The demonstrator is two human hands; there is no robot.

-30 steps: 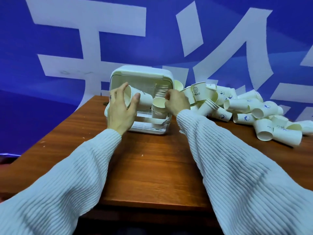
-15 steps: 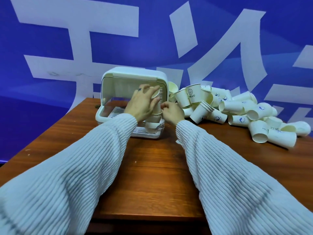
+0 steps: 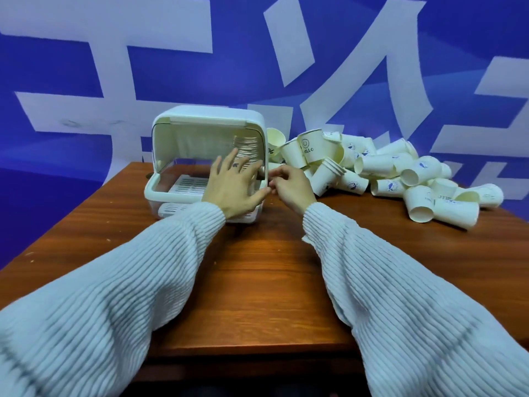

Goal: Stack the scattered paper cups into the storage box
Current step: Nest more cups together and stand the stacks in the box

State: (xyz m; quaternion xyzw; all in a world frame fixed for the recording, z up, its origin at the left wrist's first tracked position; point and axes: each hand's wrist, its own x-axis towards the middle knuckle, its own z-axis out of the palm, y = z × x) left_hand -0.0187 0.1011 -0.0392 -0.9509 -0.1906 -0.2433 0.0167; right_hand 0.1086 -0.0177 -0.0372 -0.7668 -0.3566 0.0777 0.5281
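Just left hand (image 3: 233, 186) spread at storage box (image 3: 206, 118) opening edge.

Rear wall (image 3: 372, 67): covered across the whole view by a blue backdrop bearing large white character strokes, with creases and paler blue bands. Furniture: one wooden table (image 3: 257, 282) — reddish-brown, glossy grain, dark front edge, a few pale specks on its left side. Lighting even — soft sheen on the tabletop

White cups (image 3: 380, 164), blue-printed; brown table (image 3: 257, 282).
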